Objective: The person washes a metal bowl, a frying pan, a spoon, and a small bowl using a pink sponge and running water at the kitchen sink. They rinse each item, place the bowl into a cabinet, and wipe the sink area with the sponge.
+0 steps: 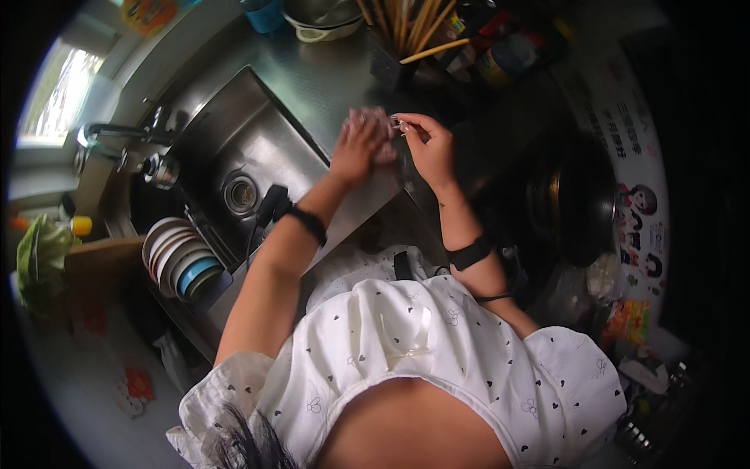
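Note:
My left hand (358,153) lies over a crumpled pink cloth (384,151) on the steel counter and presses it there, fingers bent on top. Just right of the cloth, my right hand (432,145) is raised with thumb and fingertips brought together. Its tips are right by the cloth's right edge. Something small and pale shows at those tips; whether it is a corner of the cloth, a separate bit or only fingernails cannot be made out. Each forearm wears a black band.
A steel sink (252,140) with a faucet (117,132) lies left. Stacked bowls (176,252) stand at its near corner. Chopsticks (410,29) rise from a dark holder (387,67) at the back, beside a pot (319,29). A dark wok (562,193) sits right.

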Demonstrator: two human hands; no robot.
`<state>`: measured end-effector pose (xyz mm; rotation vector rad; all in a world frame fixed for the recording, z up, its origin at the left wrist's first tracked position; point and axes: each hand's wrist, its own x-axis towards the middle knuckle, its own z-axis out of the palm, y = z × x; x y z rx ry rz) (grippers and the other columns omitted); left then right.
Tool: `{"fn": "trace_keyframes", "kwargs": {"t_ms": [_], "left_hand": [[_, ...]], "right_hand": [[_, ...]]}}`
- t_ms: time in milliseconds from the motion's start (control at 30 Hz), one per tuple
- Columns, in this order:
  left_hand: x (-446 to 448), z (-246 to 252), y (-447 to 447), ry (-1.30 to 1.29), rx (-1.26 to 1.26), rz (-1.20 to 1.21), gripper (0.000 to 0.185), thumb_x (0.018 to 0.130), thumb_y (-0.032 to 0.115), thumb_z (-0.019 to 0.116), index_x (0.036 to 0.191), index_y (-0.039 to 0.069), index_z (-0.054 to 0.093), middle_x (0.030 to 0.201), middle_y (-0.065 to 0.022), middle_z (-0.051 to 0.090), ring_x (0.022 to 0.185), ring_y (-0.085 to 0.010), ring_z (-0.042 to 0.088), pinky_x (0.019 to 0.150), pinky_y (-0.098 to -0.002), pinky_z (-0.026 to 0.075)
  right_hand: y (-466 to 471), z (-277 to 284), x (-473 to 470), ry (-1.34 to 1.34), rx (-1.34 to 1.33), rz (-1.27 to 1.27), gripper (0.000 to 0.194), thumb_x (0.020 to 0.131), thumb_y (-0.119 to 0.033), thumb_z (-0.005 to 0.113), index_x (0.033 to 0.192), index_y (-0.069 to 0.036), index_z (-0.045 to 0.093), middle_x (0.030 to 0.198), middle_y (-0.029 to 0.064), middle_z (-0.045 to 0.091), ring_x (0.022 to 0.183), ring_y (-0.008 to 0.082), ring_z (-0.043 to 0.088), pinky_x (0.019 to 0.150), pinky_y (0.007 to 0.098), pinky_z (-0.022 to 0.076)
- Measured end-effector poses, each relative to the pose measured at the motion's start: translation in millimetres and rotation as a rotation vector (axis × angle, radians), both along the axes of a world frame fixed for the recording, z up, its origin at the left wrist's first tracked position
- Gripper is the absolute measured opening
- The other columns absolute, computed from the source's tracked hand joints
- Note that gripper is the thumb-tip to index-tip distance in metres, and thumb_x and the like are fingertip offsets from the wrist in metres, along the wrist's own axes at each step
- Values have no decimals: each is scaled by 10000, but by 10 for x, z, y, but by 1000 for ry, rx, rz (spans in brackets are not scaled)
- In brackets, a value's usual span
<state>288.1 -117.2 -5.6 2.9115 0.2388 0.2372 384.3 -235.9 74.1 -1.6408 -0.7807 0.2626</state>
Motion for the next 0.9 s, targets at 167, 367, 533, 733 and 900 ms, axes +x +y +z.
{"fn": "trace_keyframes", "kwargs": {"t_ms": [167, 367, 533, 733, 900], "left_hand": [[167, 2, 36, -91, -187, -89, 502, 746, 246, 516, 1228, 155, 408, 1292, -104, 349, 1234, -292, 255, 1014, -446, 159], [-698, 307, 85, 200, -1044, -197, 617, 603, 26, 552, 1203, 86, 418, 1291, -158, 326, 1212, -294, 301, 990, -377, 246], [-768, 460, 645, -135, -708, 54, 450, 577, -137, 405, 980, 4, 548, 1094, -123, 529, 1031, -249, 499, 871, -300, 382], [-622, 374, 392, -171, -1027, 69, 373, 646, -126, 391, 965, -6, 544, 1018, -100, 558, 947, -191, 537, 817, -275, 411], [-673, 437, 164, -77, -1180, 43, 336, 714, -110, 381, 991, -8, 543, 1025, -93, 559, 951, -173, 527, 830, -266, 405]], "right_hand": [[-116, -265, -9, -158, -90, -94, 204, 742, -17, 537, 940, -6, 588, 962, 132, 586, 872, 224, 559, 760, 291, 434], [-59, -594, -621, -309, -178, 197, 494, 713, -222, 607, 1148, -46, 451, 1201, 179, 419, 1160, 330, 344, 992, 435, 212], [47, -927, -957, -618, -431, 105, 437, 768, -259, 531, 1165, -93, 452, 1253, 107, 387, 1202, 259, 296, 996, 415, 196], [-603, -1074, -97, -526, -922, -497, 408, 708, -207, 544, 1090, -83, 471, 1163, 93, 452, 1127, 237, 374, 960, 377, 258], [-712, -1200, 54, -223, -357, -820, 122, 663, -101, 544, 779, -68, 561, 935, 108, 556, 941, 269, 488, 815, 371, 377]]}}
